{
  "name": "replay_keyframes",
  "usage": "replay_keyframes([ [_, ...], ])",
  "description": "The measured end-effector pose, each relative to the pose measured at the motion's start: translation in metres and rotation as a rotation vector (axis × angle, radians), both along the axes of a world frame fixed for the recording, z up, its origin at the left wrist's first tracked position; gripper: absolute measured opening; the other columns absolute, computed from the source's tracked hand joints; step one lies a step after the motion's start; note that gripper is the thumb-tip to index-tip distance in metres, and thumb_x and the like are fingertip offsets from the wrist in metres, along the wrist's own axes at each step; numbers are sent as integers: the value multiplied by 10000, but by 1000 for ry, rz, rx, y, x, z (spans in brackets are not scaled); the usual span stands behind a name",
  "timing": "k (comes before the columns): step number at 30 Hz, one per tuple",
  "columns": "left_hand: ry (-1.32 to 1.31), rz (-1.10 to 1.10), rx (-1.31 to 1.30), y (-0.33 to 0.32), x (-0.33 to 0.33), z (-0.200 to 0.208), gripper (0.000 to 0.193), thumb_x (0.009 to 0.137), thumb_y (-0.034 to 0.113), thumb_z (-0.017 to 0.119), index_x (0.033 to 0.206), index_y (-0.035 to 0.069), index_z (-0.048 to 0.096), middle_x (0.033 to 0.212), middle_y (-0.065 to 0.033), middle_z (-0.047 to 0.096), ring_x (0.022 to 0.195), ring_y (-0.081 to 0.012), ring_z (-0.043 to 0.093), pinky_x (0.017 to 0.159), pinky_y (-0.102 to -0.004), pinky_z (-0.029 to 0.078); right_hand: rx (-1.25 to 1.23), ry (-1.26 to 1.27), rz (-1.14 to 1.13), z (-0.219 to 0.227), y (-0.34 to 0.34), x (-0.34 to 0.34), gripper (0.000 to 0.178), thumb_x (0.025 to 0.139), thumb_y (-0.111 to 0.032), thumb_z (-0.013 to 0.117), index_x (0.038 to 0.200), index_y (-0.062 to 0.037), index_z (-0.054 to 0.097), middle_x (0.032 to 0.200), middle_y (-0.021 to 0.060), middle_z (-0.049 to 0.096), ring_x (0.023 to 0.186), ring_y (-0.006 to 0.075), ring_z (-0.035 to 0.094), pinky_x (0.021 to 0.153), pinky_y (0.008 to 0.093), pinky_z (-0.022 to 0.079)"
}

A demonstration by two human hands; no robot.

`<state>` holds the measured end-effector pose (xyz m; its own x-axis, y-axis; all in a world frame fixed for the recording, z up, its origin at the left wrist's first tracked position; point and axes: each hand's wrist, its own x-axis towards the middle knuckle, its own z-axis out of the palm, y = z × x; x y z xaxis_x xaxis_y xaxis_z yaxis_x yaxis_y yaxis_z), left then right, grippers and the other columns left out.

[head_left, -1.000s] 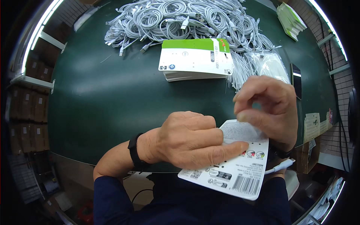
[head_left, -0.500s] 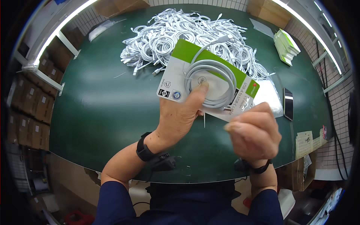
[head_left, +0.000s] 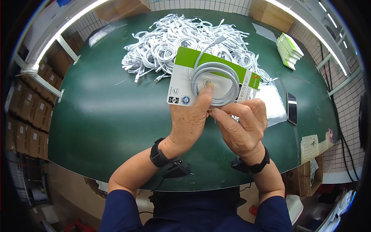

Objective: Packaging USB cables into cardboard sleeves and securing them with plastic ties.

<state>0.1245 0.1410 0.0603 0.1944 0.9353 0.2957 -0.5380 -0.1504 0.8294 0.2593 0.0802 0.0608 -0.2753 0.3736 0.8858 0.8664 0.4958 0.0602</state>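
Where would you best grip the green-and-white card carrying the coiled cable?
Probably its lower edge, from the person's side, as the left hand does: thumb across the front, fingers behind. The card is thin and flat, so a pinch suits it; the coiled cable has an open middle where the thumb tip can press.

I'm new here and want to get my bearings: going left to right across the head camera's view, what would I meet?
Stacked brown cardboard boxes → the person's bare left grip → bare right grip → clear plastic bag with white contents → flat black rectangular phone → worn yellowish paper sheets.
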Motion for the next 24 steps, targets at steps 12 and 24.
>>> replay_keyframes([
  [12, 32, 32, 36, 3, -4, -2, 311, 917, 47, 664, 1197, -12, 541, 1059, -52, 630, 901, -93, 596, 727, -249, 515, 40, 12, 153, -15, -2, -15, 274, 628, -84, 746, 902, -93, 747, 878, -18, 678, 744, 168, 612, 615, 309, 407],
  [24, 21, 1, 23, 5, 3, -15, 288, 925, 57, 668, 1182, -6, 556, 1037, -45, 632, 874, -84, 590, 701, -246, 505, -14, 50, 74, -23, 2, -5, 325, 671, 17, 827, 935, -123, 699, 892, 5, 665, 769, 204, 580, 649, 323, 467],
])
